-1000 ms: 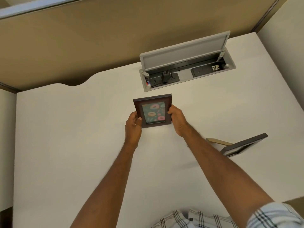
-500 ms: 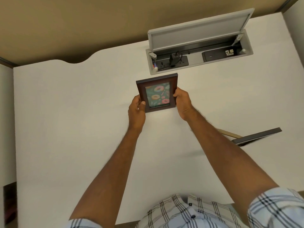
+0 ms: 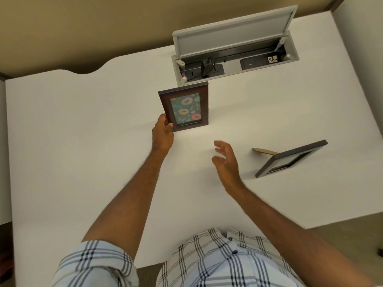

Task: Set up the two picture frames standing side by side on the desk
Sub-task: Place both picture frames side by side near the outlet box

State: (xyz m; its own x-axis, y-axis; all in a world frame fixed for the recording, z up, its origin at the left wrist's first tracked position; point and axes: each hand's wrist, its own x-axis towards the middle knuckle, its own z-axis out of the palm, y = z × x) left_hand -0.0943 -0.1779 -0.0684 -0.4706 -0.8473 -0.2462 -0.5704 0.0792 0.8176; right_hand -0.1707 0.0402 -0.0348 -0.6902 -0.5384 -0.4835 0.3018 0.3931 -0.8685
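Note:
A dark brown frame with a doughnut picture (image 3: pixel 185 106) stands upright on the white desk (image 3: pixel 83 141), just in front of the cable box. My left hand (image 3: pixel 163 132) grips its lower left corner. My right hand (image 3: pixel 226 160) hovers over the desk, fingers spread, holding nothing, between the two frames. A second, dark grey frame (image 3: pixel 290 159) stands to the right, leaning back on its tan easel leg (image 3: pixel 264 151), its front turned away to the right.
An open grey cable box (image 3: pixel 234 48) with its lid raised, sockets and a black plug sits in the desk behind the brown frame. A tan partition wall runs along the back. The desk's front edge is near my checked shirt.
My right hand has let go of the brown frame and moved back and to the right. The left hand still holds the frame, which now stands a little further back.

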